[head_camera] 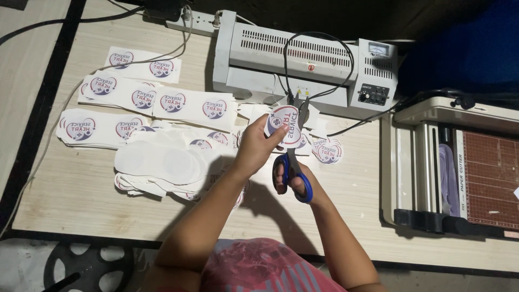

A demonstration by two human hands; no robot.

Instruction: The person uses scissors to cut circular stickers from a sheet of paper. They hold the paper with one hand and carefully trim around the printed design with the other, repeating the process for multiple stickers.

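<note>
Spanning worktop (81, 205) rear: grey laminator (303, 65). Just before laminator, left hand (254, 143) grip pinching round white sticker (285, 125), red-blue ring, emblem. Right hand (294, 181) grip closed through blue-handled scissors (296, 162), blades at sticker edge.

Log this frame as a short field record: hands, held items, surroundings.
left hand: holds a round printed sticker by its edge
right hand: fingers through the blue handles of the scissors, blades up at the sticker
stacks: laminated sticker sheets spread over the left of the wooden table
behind: white laminator, black cord looped over it
right: paper cutter with a red grid bed
loose: cut round sticker near the laminator
</note>
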